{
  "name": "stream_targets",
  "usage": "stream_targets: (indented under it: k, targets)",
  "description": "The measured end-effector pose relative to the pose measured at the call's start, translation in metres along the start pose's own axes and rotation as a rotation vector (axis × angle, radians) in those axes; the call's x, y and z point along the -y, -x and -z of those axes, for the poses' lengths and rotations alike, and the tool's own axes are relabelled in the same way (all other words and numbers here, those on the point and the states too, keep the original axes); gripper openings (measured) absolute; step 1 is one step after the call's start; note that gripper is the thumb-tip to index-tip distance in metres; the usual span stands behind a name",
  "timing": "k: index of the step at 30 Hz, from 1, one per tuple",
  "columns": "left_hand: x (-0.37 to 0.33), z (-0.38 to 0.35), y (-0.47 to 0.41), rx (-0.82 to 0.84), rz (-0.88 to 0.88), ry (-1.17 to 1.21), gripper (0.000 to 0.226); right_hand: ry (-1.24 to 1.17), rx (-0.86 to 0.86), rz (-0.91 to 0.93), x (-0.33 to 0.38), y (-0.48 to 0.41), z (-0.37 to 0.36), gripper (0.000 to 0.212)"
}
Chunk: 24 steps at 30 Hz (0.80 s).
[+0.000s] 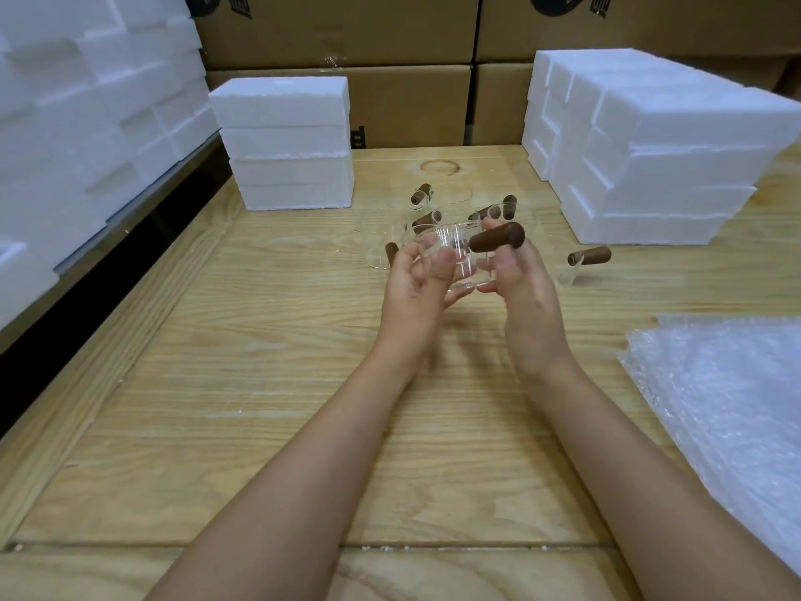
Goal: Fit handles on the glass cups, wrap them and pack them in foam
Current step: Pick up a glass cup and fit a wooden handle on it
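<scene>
the glass cup [460,258] is held in the air over the middle of the wooden table [268,383], between both hands; the left hand [414,279] has its fingers curled round the cup's clear wall, and the right hand [522,292] curls its fingers about the brown wooden handle [497,237], which sticks out from the cup toward the right; whether the handle is fully seated on the glass i cannot tell; the cup looks thin-walled, light, rigid and smooth, so likely slippery and quick to crack if squeezed or knocked; the safer hold is probably round the body with spread fingers, low near the base, rather than by the rim; the handle looks matte and easy to grip, but pulling on it could strain the joint; just behind the hands stand more cups with handles [427,210], close together, and one lies apart to the right [585,260]; the table is bare grained wood, hard, so a dropped cup might break; white foam blocks [286,141] are stacked at the back left, a bigger stack [650,149] at the right, bubble wrap sheets [728,405] lie near the right edge; cardboard boxes [346,32] close the back.
</scene>
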<state>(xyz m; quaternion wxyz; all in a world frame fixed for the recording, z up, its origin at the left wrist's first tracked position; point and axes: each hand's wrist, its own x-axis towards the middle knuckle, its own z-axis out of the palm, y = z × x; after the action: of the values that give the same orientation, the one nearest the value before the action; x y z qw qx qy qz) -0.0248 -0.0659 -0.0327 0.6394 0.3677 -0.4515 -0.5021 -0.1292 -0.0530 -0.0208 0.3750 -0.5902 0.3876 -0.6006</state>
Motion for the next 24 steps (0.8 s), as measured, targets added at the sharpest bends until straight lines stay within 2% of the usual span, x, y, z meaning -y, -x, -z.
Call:
stream_targets:
  k: [2, 5, 9, 14, 20, 24]
  targets:
    - [-0.001, -0.001, 0.002, 0.001, -0.004, -0.026, 0.091, 0.065, -0.002, 0.016, -0.002, 0.002, -0.006, 0.036]
    - [-0.002, 0.000, 0.004, 0.018, -0.045, -0.113, 0.087, -0.027, -0.044, 0.000, -0.006, 0.003, -0.009, 0.046]
    - [-0.002, 0.001, 0.006, 0.058, -0.087, -0.174, 0.080, -0.129, -0.107, -0.001, -0.006, -0.002, -0.002, 0.031]
    - [-0.001, 0.003, 0.003, 0.039, -0.043, -0.148, 0.040, -0.439, -0.110, -0.180, -0.007, -0.008, 0.001, 0.022]
    - [0.000, 0.002, 0.004, 0.038, -0.060, -0.186, 0.059, -0.637, 0.038, -0.328, -0.008, -0.007, 0.002, 0.038]
    - [0.000, 0.002, 0.004, 0.016, -0.098, -0.250, 0.066, -0.651, -0.049, -0.382, -0.011, -0.011, 0.007, 0.031]
